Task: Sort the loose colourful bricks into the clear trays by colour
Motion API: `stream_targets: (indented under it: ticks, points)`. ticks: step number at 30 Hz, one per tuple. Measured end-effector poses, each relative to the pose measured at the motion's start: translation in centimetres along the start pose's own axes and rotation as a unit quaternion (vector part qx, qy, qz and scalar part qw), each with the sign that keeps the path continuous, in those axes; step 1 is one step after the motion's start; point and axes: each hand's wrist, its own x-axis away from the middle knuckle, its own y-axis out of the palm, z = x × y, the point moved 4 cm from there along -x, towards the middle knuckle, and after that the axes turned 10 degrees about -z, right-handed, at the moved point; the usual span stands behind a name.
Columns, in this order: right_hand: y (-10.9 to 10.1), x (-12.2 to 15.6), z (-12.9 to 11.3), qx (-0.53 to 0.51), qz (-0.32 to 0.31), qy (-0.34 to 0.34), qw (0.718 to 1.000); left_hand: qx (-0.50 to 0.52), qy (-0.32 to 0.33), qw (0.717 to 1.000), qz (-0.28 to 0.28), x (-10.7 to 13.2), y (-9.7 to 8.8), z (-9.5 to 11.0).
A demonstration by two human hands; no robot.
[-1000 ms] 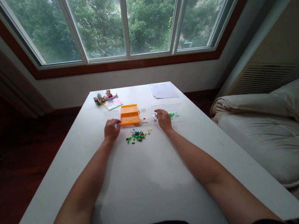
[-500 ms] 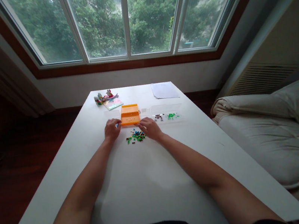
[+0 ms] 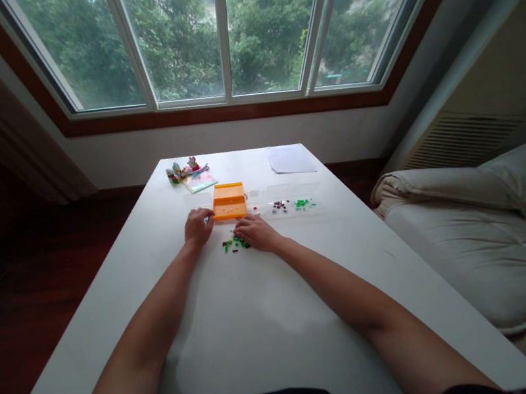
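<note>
A small heap of tiny coloured bricks lies on the white table. My right hand rests over the right part of this heap, fingers curled down onto the pieces. My left hand sits closed at the lower left corner of an orange plastic tray; what it holds is too small to make out. To the right of the tray lie clear compartments with sorted dark and green bricks.
At the table's far left stand small toy figures beside a colourful booklet. A sheet of paper lies at the far right. A bed with a pale quilt is to the right. Windows fill the far wall.
My right hand has moved left from the clear compartments onto the heap of loose bricks, covering part of it. My left hand has stayed by the orange tray.
</note>
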Motion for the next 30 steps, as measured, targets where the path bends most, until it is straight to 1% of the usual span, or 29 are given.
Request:
stream_targets:
  ticks: [6, 12, 15, 22, 25, 30]
  points:
    - [-0.4, 0.0, 0.5, 0.016, 0.000, 0.052, 0.999, 0.001, 0.000, 1.000, -0.004, 0.0, 0.1, -0.1]
    - [-0.8, 0.5, 2.3, 0.034, 0.006, 0.159, 0.987, 0.001, 0.005, 1.000, -0.001, 0.0, 0.2, -0.3]
    - [-1.1, 0.9, 3.4, 0.042, 0.007, 0.192, 0.980, 0.000, 0.005, 1.000, -0.001, 0.1, 0.2, -0.3]
    - [-2.2, 2.0, 5.9, 0.040, -0.039, 0.227, 0.972, 0.000, 0.005, 1.000, -0.007, -0.1, 0.2, -0.4]
    - [-2.8, 2.4, 6.2, 0.049, -0.049, 0.231, 0.970, 0.004, 0.003, 1.000, -0.006, -0.1, 0.3, -0.3]
    - [-3.3, 2.6, 6.1, 0.053, -0.066, 0.216, 0.973, 0.002, -0.004, 1.000, -0.004, 0.0, 0.2, -0.3]
